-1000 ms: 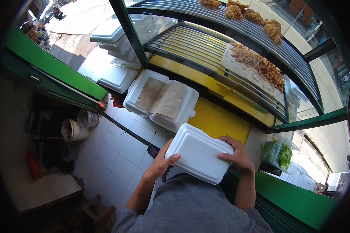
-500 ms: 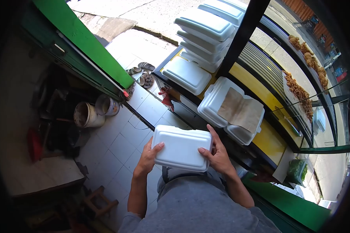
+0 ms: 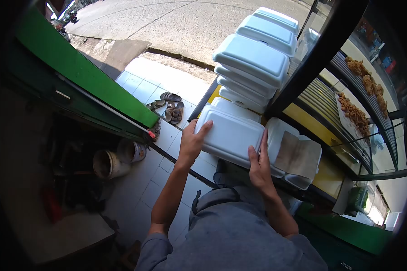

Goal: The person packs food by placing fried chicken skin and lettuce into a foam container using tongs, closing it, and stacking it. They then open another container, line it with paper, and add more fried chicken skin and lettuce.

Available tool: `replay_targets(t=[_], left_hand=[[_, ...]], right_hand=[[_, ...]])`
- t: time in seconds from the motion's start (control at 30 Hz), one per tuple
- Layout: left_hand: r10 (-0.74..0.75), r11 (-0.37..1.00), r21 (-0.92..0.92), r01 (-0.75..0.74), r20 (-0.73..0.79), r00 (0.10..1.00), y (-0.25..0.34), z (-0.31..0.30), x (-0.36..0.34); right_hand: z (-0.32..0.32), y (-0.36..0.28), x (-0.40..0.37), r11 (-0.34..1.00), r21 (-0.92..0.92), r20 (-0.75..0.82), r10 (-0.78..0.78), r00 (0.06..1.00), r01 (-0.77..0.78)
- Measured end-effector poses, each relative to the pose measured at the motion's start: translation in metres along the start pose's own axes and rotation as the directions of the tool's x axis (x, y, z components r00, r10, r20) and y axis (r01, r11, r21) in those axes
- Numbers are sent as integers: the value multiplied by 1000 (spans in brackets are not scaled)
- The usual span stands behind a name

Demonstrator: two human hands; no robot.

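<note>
Between my two hands is a closed white foam box [image 3: 230, 136]. My left hand [image 3: 193, 142] grips its left end, thumb on the lid. At the right end my right hand [image 3: 260, 165] holds the box with its thumb and fingers. Just beyond it, another white box [image 3: 236, 108] is partly hidden on the counter, beside stacked closed foam boxes [image 3: 253, 56]. An open foam box [image 3: 278, 131] lined with brown paper [image 3: 298, 153] lies to the right of my right hand.
A glass display case with fried food [image 3: 352, 113] stands at the right. Sandals [image 3: 171, 110] lie on the tiled floor by the doorway. Buckets [image 3: 108, 164] stand at the left, below a green panel [image 3: 95, 77]. A leafy container [image 3: 359, 198] is at the lower right.
Both hands have carried the closed box forward, away from my body, to the counter's near edge by the stack. The camera view has shifted too.
</note>
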State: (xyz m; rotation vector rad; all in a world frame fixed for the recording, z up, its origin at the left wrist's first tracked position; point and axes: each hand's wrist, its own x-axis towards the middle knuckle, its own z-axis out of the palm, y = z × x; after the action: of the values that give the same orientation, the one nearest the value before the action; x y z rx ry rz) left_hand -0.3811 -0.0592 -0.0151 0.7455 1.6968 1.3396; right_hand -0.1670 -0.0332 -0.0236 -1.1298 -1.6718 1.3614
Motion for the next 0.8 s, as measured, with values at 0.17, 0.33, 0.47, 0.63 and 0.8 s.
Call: replay_targets(t=[0.17,0.33,0.47,0.63,0.8], left_hand=[[-47,987,154,45,11,999,-11,9,72],[-83,991,117,72,89,993,-13,10,101],[-110,988,124,94,135,985,-7,11,114],[-108,986,141,84,167,980,3,12,117],[-115,990,106,91,244,963,-8,9,128]], right_hand=[[13,4,40,996,-80,-140,19,990,-31],[23,8,61,990,-128,-238,33,971,-65],[30,4,70,980,-176,-308,37,951,-95],[36,11,76,982,-176,-375,3,927,-74],[39,18,75,990,-102,-411,47,910,-97]])
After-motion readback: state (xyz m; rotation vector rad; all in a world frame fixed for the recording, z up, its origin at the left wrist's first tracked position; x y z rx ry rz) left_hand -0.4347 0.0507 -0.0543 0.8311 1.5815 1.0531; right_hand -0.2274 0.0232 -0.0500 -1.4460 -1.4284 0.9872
